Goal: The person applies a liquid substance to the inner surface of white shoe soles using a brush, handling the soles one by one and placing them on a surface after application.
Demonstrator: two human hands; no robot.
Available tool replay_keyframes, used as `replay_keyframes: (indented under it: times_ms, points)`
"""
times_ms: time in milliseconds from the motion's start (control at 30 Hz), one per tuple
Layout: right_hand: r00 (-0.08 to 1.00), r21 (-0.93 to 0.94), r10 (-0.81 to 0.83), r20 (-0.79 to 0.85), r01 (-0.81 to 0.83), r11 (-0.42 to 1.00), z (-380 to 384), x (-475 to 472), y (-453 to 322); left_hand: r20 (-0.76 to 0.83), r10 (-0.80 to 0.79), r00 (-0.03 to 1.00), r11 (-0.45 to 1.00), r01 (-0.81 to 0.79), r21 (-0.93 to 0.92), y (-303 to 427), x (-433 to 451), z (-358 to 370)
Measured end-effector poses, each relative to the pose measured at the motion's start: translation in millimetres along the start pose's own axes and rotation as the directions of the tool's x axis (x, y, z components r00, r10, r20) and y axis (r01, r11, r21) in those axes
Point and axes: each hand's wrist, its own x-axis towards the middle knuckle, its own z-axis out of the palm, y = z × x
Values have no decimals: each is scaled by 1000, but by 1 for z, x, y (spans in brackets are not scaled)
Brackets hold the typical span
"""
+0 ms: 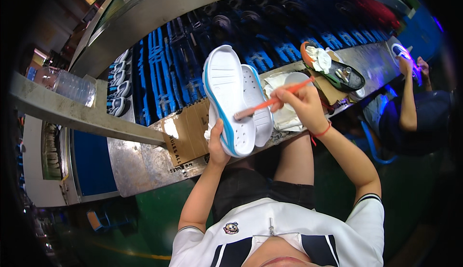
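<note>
My left hand grips the heel end of a white shoe sole with a blue side stripe, its inner face turned up. Between the fingers of my right hand is an orange-handled brush. The brush head rests on or just over the sole, above a group of small holes in the heel. A second white sole lies partly behind the first one. White cloths or papers lie beneath my right hand on the metal ledge.
Blue racks stand behind the ledge. A flattened cardboard piece lies left of the soles. To the right is a dark sole holding small metal parts. Several shoes sit at left, near a plastic bottle. A co-worker's hands hold a lit shoe.
</note>
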Motion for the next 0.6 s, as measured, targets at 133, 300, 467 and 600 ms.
replay_keyframes:
  times_ms: [133,300,467,600]
  points:
    - [988,-22,-93,-124,91,996,-21,36,4,107,-140,984,990,142,-11,2,-15,-9]
    - [967,-231,-139,-212,89,969,-41,60,-11,173,-264,949,955,282,-88,6,-29,-4]
    - [919,-406,-391,-48,340,848,-47,64,-33,260,-298,918,931,340,-134,14,-27,14]
    - [877,-275,-457,148,480,833,-40,57,-52,321,-316,893,907,383,-172,18,-30,9]
